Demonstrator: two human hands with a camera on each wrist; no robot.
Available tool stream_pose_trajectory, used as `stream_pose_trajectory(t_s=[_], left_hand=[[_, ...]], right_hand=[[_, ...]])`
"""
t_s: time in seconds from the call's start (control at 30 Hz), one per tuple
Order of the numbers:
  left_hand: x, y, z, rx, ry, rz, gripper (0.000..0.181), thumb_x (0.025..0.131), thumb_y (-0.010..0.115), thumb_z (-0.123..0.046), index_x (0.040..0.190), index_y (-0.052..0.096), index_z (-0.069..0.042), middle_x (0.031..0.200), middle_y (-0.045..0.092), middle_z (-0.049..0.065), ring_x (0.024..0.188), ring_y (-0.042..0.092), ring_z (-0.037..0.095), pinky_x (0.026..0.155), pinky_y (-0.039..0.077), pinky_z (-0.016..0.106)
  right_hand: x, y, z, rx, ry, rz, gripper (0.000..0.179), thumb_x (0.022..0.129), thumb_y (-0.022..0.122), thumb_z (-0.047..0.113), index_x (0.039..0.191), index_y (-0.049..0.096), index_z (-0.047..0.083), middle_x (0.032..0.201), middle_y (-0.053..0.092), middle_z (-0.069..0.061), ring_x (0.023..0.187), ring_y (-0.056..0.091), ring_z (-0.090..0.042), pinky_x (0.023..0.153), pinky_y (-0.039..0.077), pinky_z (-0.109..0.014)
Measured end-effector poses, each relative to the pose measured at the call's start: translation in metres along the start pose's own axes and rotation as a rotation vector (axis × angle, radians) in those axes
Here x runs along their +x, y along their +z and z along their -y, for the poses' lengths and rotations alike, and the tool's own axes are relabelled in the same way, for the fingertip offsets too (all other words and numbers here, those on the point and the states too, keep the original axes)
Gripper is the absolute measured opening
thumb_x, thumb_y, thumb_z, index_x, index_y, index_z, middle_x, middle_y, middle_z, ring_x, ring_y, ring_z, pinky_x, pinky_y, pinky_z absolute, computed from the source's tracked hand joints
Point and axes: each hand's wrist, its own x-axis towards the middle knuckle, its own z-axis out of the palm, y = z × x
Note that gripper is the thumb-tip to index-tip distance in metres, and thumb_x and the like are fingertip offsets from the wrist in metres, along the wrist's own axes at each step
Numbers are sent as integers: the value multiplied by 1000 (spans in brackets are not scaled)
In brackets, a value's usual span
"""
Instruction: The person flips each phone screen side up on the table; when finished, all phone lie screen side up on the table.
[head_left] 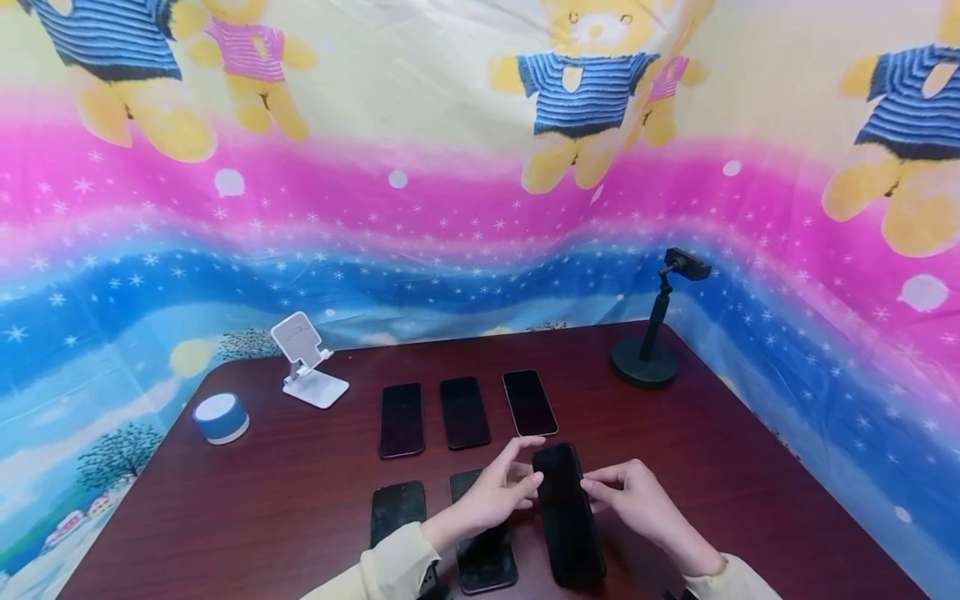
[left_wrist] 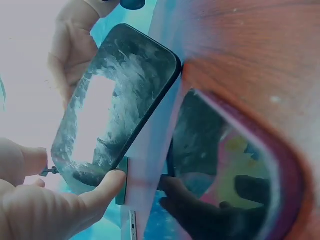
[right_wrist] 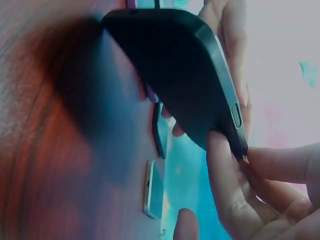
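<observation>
A black smartphone (head_left: 568,533) is tilted up off the table, its dark screen facing me. My left hand (head_left: 491,498) holds it by the upper left edge, thumb on the front. On the opposite side, my right hand (head_left: 637,504) pinches the upper right edge between thumb and fingers. Smudges and a bright reflection cover the phone's screen (left_wrist: 135,65) in the left wrist view. The right wrist view shows its plain black back (right_wrist: 170,65) and a side button. Beneath my left forearm lies another black phone (head_left: 486,558), partly hidden, with one more phone (head_left: 397,510) left of it.
Behind, three dark phones lie in a row: left (head_left: 402,421), middle (head_left: 465,412) and right (head_left: 530,402). A white phone stand (head_left: 317,388) and a blue-and-white round device (head_left: 221,419) stand far left. A black stand with a small camera (head_left: 654,333) is back right. Printed cloth (head_left: 420,275) surrounds the table.
</observation>
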Motion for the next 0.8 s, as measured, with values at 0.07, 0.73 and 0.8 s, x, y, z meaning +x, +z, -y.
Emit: stream_pose_trajectory(t_s=[0.07,0.73,0.8], left_hand=[[-2,1,1,17,0,-9,44,98,53,-12,140,40,-17,114,61,24,91,66,32,79,56,47],[0,1,8,-175,-117,-41,65,98,51,-8,150,12,-1,134,43,39,109,58,35,95,49,50],[1,2,9,-173,-114,-42,65,98,51,-6,149,12,0,133,43,40,110,58,37,95,48,51]], right_hand=[[0,0,-3,-32,6,-2,27,92,62,11,104,68,-13,89,72,-21,70,72,-20,73,56,-24],[22,6,-39,-106,122,-17,23,90,54,-4,106,65,-17,94,71,-24,73,69,-23,68,55,-33],[23,6,-39,-89,140,-19,23,90,53,-5,106,64,-18,94,70,-23,74,68,-23,67,54,-33]])
